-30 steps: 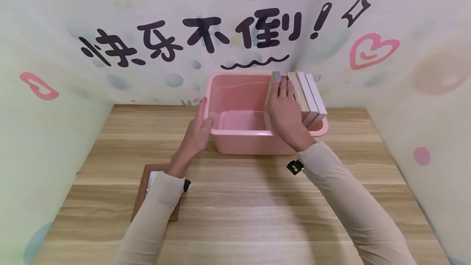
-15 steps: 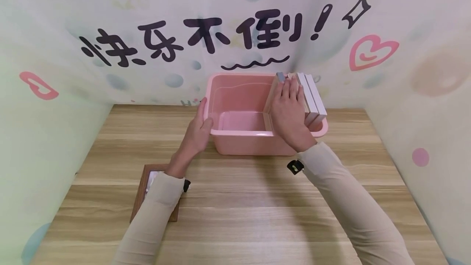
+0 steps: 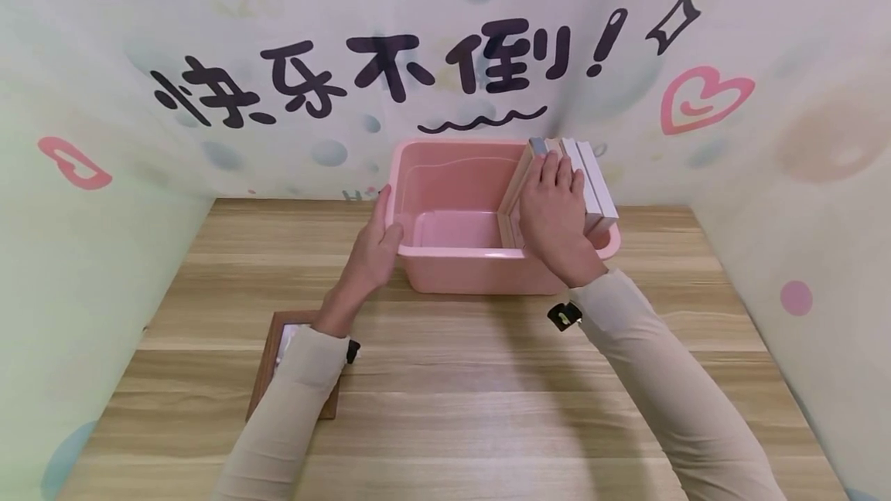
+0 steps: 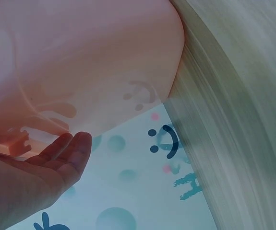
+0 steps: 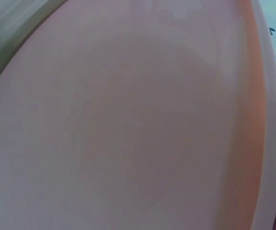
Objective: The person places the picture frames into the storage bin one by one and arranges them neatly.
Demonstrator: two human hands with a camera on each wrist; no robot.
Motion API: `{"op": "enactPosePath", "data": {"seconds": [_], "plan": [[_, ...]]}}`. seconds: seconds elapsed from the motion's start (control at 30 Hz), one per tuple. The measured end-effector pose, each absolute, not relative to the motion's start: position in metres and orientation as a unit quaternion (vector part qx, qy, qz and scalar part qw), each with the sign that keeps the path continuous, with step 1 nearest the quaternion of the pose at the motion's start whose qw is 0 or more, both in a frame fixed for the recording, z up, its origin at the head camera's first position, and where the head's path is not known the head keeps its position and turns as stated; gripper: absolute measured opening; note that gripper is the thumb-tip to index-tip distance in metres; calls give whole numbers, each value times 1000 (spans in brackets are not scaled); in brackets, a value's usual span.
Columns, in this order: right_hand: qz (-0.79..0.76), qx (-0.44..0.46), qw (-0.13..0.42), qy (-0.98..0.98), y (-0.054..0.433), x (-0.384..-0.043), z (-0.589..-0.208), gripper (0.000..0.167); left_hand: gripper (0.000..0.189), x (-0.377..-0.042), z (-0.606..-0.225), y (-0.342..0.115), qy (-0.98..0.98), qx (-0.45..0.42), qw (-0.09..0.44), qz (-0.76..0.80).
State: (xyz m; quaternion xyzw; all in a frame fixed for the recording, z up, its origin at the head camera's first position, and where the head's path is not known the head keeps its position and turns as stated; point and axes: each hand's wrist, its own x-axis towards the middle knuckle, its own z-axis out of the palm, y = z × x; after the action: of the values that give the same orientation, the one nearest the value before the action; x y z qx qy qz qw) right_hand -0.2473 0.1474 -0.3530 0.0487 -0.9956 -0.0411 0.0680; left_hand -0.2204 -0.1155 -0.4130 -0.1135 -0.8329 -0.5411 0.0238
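Note:
A pink plastic tub (image 3: 459,273) stands against the back wall. My left hand (image 3: 372,250) grips its left rim, thumb over the top; in the left wrist view the fingers (image 4: 75,153) lie under that rim. Several picture frames stand on edge at the tub's right end, among them white ones (image 3: 592,176) and a light one with a grey top corner (image 3: 538,146). My right hand (image 3: 553,215) rests across their upper edges with its fingers straight and hides part of them. In the right wrist view the tub's outer wall (image 5: 128,120) fills most of the picture.
A brown wooden picture frame (image 3: 330,407) lies flat on the wood-grain table (image 3: 445,408), partly under my left forearm. Printed cloth walls (image 3: 278,161) close in the back and both sides.
My right hand has shifted right and its fingers have spread flatter over the frames. The grey-topped frame has moved right against the others. My left hand stays on the rim.

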Motion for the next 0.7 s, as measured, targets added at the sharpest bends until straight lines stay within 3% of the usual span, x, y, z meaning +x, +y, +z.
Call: {"op": "enactPosePath", "data": {"seconds": [0.7], "plan": [[106, 28, 84, -990, 202, -223, -347, 96, 65, -219, -411, -115, -833, -117, 24, -541]]}}
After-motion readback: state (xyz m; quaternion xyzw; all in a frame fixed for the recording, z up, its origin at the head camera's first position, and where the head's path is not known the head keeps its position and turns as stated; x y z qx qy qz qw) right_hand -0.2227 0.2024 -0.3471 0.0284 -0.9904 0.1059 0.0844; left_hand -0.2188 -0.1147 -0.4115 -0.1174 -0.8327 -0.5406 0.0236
